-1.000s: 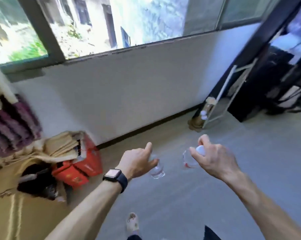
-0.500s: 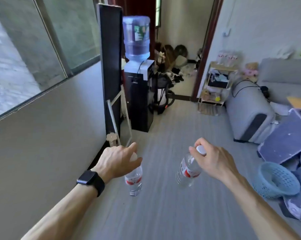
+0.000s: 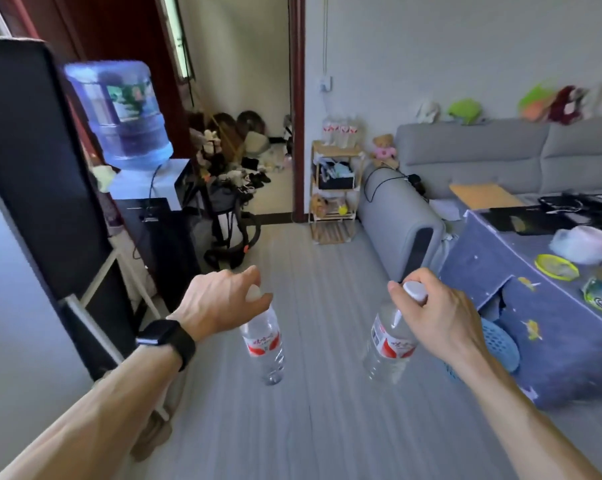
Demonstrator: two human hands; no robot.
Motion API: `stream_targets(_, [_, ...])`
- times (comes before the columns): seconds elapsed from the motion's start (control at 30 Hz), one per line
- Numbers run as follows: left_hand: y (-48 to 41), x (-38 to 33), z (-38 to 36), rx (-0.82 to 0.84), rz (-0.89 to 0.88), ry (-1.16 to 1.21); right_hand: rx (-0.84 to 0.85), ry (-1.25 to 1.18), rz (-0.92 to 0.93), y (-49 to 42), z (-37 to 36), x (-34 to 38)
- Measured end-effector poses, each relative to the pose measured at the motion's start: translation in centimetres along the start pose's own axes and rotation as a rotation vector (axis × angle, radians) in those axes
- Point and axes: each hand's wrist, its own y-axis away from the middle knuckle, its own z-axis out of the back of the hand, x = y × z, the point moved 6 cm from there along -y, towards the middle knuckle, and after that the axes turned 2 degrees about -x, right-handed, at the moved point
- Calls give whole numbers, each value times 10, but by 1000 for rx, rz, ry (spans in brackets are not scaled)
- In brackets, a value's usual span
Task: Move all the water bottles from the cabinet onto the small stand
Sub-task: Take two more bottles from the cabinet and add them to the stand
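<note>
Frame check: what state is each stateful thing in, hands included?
Left clear plastic red-labelled water bottle, carried, hanging from its top.
Right clear plastic red-labelled water bottle, carried, tilted, white cap on.
Left hand, grips the left bottle's top.
Right hand, grips the right bottle's neck.
Small wooden tiered stand, clear bottles already on top.
Large blue water jug, upside down on the white dispenser.

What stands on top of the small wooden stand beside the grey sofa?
Several clear plastic water bottles with red labels stand in a row on the small wooden stand. Their number is too blurred to count; anything behind them is covered.
</note>
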Motion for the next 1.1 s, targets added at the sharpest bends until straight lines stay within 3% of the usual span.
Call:
stream_targets(0.4, [-250,12,-51,66,-29,-28,78,-9,13,-240,-108,-17])
stream_targets(0.83, [-517,95,-176,303,-81,14,279,185,-140,-470,-287,-33])
stream_targets(1.1, [-679,105,-235,435,-192,-33,411,252,-119,-597,-361,-54])
